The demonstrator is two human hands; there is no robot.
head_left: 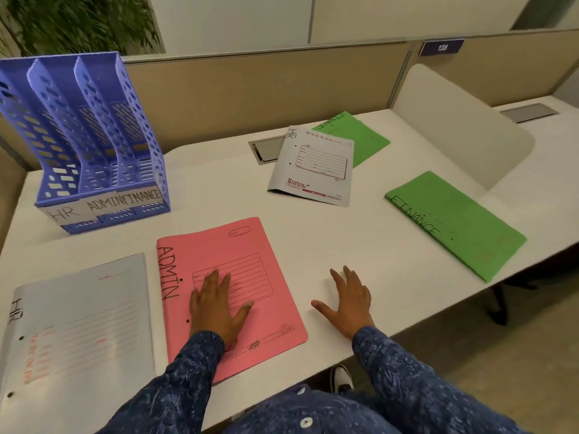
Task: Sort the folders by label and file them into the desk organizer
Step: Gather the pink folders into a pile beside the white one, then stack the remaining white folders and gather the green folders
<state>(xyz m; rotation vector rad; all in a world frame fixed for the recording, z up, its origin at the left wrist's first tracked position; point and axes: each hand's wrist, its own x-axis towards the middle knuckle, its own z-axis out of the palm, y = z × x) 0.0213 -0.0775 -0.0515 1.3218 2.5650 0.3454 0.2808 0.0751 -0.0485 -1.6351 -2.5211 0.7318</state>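
Counted five folders on the white tabletop (313, 239): two grey marked HR, one pink marked ADMIN, two green marked FINANCE. Counted one blue desk organizer (87, 145) at the far left, with three slots labelled HR, ADMIN, FINANCE. Saw the left hand (216, 308) flat and open on the pink folder (219, 242), the right hand (347, 302) flat on bare tabletop just beside it, gripping nothing. Found the near grey folder (78, 317) just left of the pink folder, the far grey folder (313, 167) overlapping the far green folder (357, 136). Noted the near green folder (457, 223) lying along the right front edge and the pink folder's near corner reaching the front edge. Saw open tabletop between those two, and between organizer and far pair.
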